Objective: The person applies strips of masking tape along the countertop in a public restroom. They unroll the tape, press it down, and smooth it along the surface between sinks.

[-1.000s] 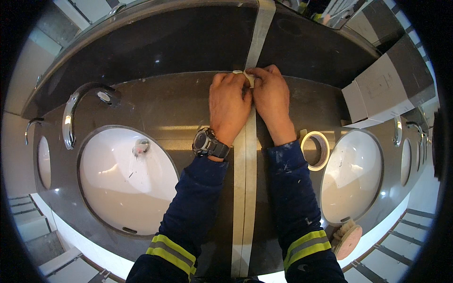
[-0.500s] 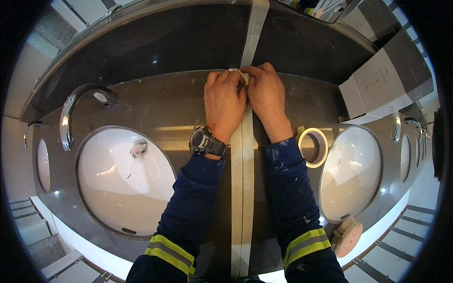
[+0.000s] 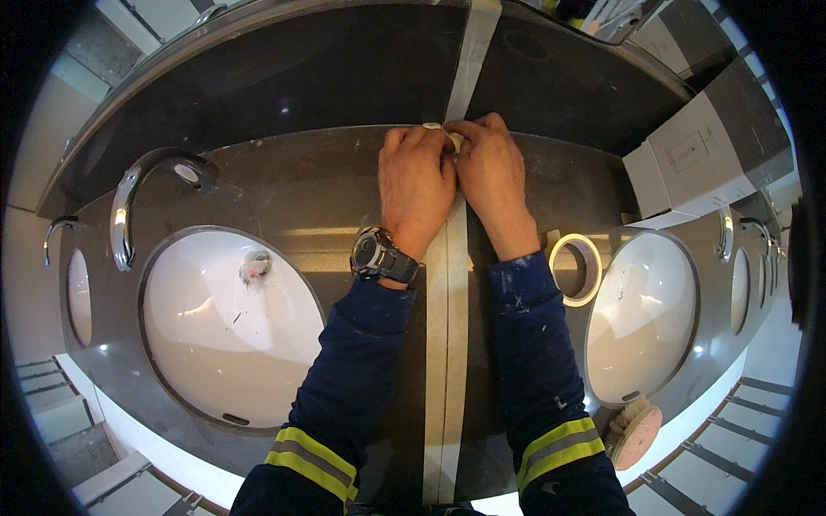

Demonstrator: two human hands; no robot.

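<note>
My left hand (image 3: pixel 417 187), with a black watch at the wrist, rests curled at the back of the dark countertop (image 3: pixel 292 172), fingertips on a small cream piece of tape (image 3: pixel 456 139) at the foot of the upstand. My right hand (image 3: pixel 490 176) is beside it, finger and thumb pinched on the same piece. Both sets of fingertips are partly hidden. A long double strip of tape (image 3: pixel 446 361) runs down the counter between my forearms, and another strip (image 3: pixel 471 52) climbs the upstand. A roll of masking tape (image 3: pixel 594 268) lies by my right sleeve.
White oval basins (image 3: pixel 232 344) sit left and right, with curved chrome taps (image 3: pixel 123 224). A white cardboard box (image 3: pixel 688 155) stands at the back right. A round wooden brush (image 3: pixel 637 439) lies at the front right edge. A mirror (image 3: pixel 594 17) is at the top.
My hands stay together at the back joint, with only small finger shifts. The whole view shifts slightly between frames.
</note>
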